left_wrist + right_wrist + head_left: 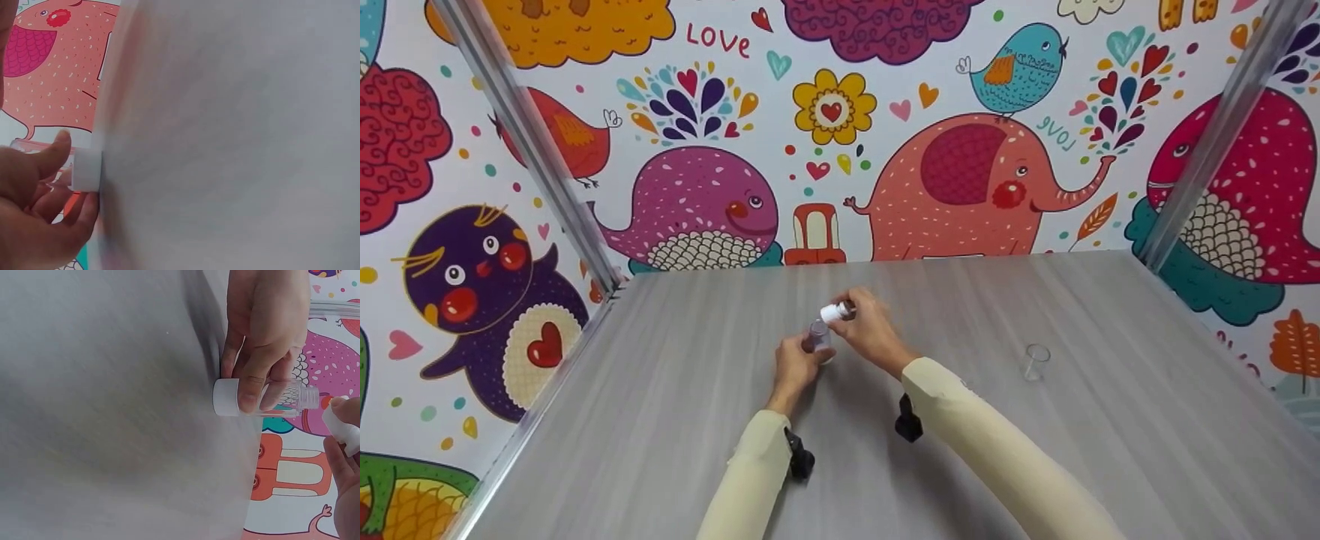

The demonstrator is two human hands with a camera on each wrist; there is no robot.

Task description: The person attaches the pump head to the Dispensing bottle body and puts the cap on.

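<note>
My left hand (799, 367) grips a small clear bottle (820, 337) with a white base, upright on the table. In the right wrist view, thumb and fingers close round the bottle (281, 395), and its threaded neck (309, 397) is uncovered. My right hand (874, 330) pinches a white bottle top (834, 311) just above and to the right of that neck, tilted and apart from it. The same top (339, 424) shows partly hidden by fingers in the right wrist view. In the left wrist view, the left hand (45, 197) holds the bottle by its white base (87, 170).
A small clear cylinder (1036, 362), like a cup or cover, stands on the grey wood-grain table (660, 390) to the right of both hands. A patterned wall (825, 172) rises behind the table's far edge, with metal posts (532, 142) at the corners.
</note>
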